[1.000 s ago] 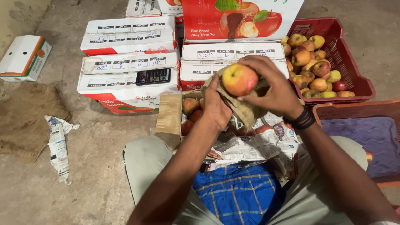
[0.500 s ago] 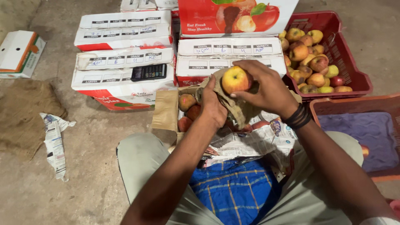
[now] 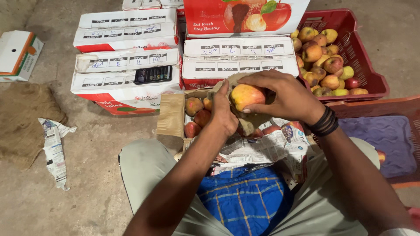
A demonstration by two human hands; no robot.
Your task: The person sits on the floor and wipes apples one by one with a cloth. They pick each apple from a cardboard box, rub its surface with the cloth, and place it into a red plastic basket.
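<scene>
Your right hand (image 3: 284,94) curls its fingers over the top of a yellow-red apple (image 3: 246,96), gripping it, while your left hand (image 3: 223,111) is closed against the apple's left side and the brown paper (image 3: 249,122) beneath it. You hold the apple just above the open cardboard box (image 3: 171,114) near your knees, where more apples (image 3: 197,114) lie among crumpled newspaper (image 3: 258,148). Far right sits a red crate (image 3: 367,61) full of apples, and a calculator (image 3: 153,74) rests on the stacked white cartons (image 3: 124,65) far left.
</scene>
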